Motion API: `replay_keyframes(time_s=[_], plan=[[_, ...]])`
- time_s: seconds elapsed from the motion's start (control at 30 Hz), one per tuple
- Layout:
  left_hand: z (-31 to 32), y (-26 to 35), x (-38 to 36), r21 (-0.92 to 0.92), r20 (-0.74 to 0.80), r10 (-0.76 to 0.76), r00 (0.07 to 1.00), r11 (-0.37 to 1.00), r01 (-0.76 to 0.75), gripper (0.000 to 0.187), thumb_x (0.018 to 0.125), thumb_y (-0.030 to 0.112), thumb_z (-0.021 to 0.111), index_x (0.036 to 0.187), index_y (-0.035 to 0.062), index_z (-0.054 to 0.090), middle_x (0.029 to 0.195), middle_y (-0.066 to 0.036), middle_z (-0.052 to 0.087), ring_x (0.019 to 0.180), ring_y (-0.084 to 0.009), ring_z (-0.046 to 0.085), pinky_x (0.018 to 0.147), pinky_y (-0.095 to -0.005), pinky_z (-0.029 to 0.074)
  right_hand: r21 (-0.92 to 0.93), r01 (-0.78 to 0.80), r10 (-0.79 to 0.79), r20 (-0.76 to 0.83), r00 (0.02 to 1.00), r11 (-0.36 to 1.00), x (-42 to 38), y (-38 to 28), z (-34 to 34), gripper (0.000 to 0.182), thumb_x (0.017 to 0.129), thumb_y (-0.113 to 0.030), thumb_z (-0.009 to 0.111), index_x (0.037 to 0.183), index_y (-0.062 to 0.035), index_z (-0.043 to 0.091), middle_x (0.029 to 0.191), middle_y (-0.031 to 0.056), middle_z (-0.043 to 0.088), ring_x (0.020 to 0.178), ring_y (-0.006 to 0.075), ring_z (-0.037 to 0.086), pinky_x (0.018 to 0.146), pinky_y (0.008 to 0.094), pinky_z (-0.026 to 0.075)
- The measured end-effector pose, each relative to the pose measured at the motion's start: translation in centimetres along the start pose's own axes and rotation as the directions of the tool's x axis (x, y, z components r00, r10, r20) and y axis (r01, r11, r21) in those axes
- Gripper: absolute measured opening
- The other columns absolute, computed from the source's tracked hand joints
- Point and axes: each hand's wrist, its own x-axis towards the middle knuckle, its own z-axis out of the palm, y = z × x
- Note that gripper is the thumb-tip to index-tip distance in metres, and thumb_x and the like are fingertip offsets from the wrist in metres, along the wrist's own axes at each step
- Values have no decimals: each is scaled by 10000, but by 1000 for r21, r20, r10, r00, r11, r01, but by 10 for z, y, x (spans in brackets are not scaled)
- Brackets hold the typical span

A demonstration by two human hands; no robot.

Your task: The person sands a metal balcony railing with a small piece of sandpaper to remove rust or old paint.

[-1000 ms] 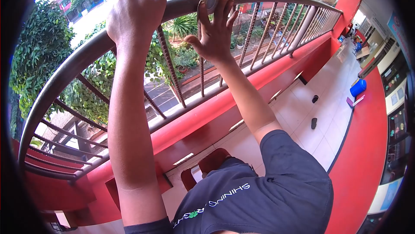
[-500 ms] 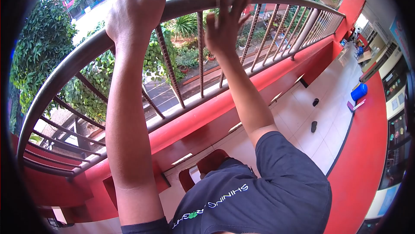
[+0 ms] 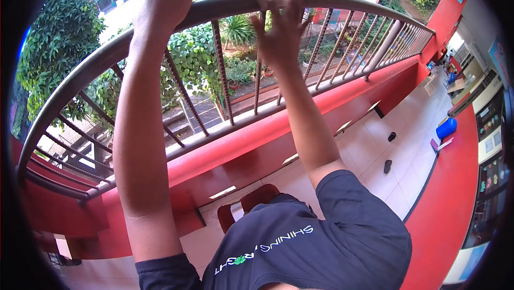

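Note:
My left hand (image 3: 163,3) is closed in a fist over the curved metal handrail (image 3: 225,6), its knuckles near the top edge of view. The curled fingers face away, so what they hold, if anything, is hidden. Further right along the same rail, my right hand (image 3: 281,30) is blurred, with its fingers spread and their tips over the rail. Below the rail, twisted dark bars (image 3: 222,70) run down to a lower pipe. Both my arms are stretched forward from dark short sleeves.
Under the railing runs a red ledge (image 3: 235,142). A red chair (image 3: 259,198) stands by my body. On the tiled corridor floor (image 3: 369,145) lie dark slippers (image 3: 387,166), with a blue container (image 3: 446,127) farther right. Leafy plants (image 3: 61,49) grow beyond the railing.
My left hand has moved left along the rail, past one of the bars. My right hand has shifted slightly left, its fingers now lower over the rail. The view has turned a little.

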Motion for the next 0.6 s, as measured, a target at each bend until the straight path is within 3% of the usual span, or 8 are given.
replay_keyframes(time_s=[0.13,0.2,0.27,0.33,0.4,0.47,0.5,0.6], plan=[[-27,-12,-16,97,53,-100,994,991,94,396,1001,347,480,1020,44,735,1013,-245,729,981,-438,693,906,-508,513,182,-208,245,-206,948,961,17,64,-6,542,1041,-558,456,1519,-304,481,1630,217,291,1563,400,168,1140,806,129],[-20,-30,-7,168,169,-97,981,983,68,374,978,317,484,1015,40,732,1027,-243,722,985,-424,688,910,-499,508,-72,-97,95,-35,995,993,5,8,-3,602,1011,-622,471,1545,-345,446,1644,205,284,1564,407,171,1162,786,95],[-21,-28,-4,231,290,-91,953,973,22,353,956,288,488,1009,36,729,1041,-241,714,988,-411,684,914,-491,503,20,198,-199,116,973,980,-17,-35,-1,722,918,-703,573,1555,-408,405,1663,134,282,1579,389,141,1161,789,56],[-27,-21,-10,249,336,-95,937,969,9,318,914,230,476,996,51,725,1083,-220,699,991,-374,673,902,-461,498,-57,157,-152,78,985,986,-8,-13,-1,704,923,-686,583,1544,-394,424,1653,130,302,1576,382,152,1162,788,67],[-19,-31,-6,221,306,-101,947,975,32,311,919,209,452,994,74,722,1124,-192,699,994,-348,677,894,-429,501,42,-65,71,-154,986,997,13,43,2,559,998,-568,555,1482,-293,509,1627,170,317,1547,434,189,1132,805,138],[-10,-43,1,246,324,-145,935,967,65,442,903,334,468,1108,53,741,1144,-221,727,1059,-403,694,962,-460,512,135,-119,146,-208,967,984,27,62,-6,531,1009,-528,560,1470,-267,523,1625,214,293,1547,453,171,1134,793,158],[-4,-47,3,219,322,-139,937,973,70,468,911,348,460,1123,32,732,1144,-234,724,1062,-410,691,971,-464,508,217,-61,94,-146,985,974,22,54,-2,552,999,-544,566,1477,-273,512,1629,244,265,1553,456,155,1157,768,155],[-13,-38,-2,311,269,-140,953,949,52,482,912,355,452,1130,23,726,1151,-233,723,1077,-417,686,981,-475,501,0,283,-277,205,939,959,-13,-22,-17,702,965,-595,598,1582,-348,374,1683,231,162,1574,442,99,1148,788,113]])
